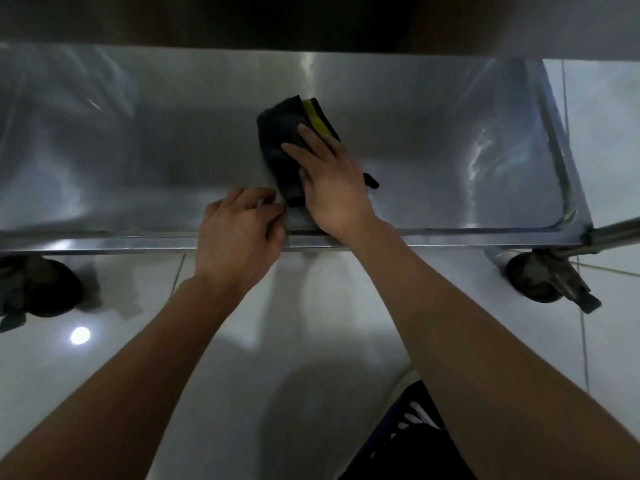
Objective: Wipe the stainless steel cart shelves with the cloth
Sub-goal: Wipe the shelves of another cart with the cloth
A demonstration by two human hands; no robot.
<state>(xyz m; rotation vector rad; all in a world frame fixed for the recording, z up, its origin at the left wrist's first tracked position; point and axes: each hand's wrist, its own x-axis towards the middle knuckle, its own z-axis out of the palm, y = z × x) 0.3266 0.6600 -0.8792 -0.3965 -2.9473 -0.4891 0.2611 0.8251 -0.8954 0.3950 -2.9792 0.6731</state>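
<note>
Steel lower cart shelf point(138, 150), mid-wipe: my right hand point(332, 181), grip flat, presses folded dark yellow-striped cloth point(284, 140) near front edge; left hand point(239, 233), loosely curled, holds nothing. Next I'd sweep sideways.

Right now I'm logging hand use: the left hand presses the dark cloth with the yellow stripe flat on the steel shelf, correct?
Not quite: the head view shows the right hand pressing the dark cloth with the yellow stripe flat on the steel shelf.

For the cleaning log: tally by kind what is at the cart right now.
Hands: 2, left hand, right hand
Cloths: 1, dark cloth
Shelves: 1, steel shelf
Caster wheels: 2, and
Total: 6
</note>
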